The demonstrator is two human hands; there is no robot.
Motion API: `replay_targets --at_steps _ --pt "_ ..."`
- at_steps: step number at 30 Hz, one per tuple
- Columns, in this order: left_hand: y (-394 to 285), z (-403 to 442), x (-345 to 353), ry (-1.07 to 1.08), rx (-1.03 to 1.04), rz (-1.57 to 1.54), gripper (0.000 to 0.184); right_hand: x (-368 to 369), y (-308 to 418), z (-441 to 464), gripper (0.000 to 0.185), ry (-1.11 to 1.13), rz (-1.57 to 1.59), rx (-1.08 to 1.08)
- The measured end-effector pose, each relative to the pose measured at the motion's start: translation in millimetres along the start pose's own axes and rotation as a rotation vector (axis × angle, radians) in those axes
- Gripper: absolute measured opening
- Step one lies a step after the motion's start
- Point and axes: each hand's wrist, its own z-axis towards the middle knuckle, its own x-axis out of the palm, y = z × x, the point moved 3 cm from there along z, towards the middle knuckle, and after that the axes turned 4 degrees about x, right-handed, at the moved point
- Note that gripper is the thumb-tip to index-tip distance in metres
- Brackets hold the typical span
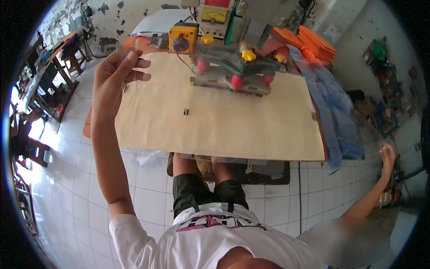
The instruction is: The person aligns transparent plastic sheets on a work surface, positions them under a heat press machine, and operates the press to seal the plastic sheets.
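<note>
My left hand is raised over the table's left edge, its thumb and forefinger pinched on thin clear plastic, with faint upright edges beside the fingers. Far to the right, my right hand is closed on a clear plastic sheet, whose outline is hard to see. Between them lies a cream board with a small black piece on it. At its back stands a machine head with red and yellow knobs. A yellow box with a black dial is right of my left hand.
Orange folded material is stacked at the back right. Blue plastic material hangs along the table's right side. A control unit with a gauge stands against the wall. Cluttered benches line the left, and a black cable crosses the tiled floor.
</note>
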Motion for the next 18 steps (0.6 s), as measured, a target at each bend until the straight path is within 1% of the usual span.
replay_targets --at_steps 2,3,5,6,7,8,9,11,18 --pt "1 2 2 0.017 0.020 -0.039 0.032 -4 -11 2 0.038 -0.042 0.051 0.052" --pt "-3 1 4 0.002 0.024 -0.033 0.032 -8 -14 2 0.038 -0.033 0.058 0.040" --pt "-16 -2 18 0.110 0.023 -0.040 0.031 -15 -17 0 0.042 0.026 0.052 0.055" --pt "-14 -2 23 0.120 0.028 -0.126 0.031 -17 -19 0 0.044 -0.004 0.055 0.082" --pt "-17 -3 29 0.157 0.043 -0.148 0.031 -18 -26 -4 0.047 -0.037 0.060 0.109" --pt "-20 -4 36 0.197 0.052 -0.174 0.031 -48 -78 22 0.053 0.054 0.056 0.204" --pt "-23 -6 38 0.179 0.053 -0.171 0.031 -50 -77 17 0.054 -0.007 0.086 0.195" --pt "-30 -7 49 0.364 -0.025 -0.156 0.031 -42 -73 12 0.054 -0.091 0.158 0.169" --pt "-21 -2 74 0.409 -0.055 -0.271 0.029 -50 -90 -1 0.055 -0.236 0.301 0.176"
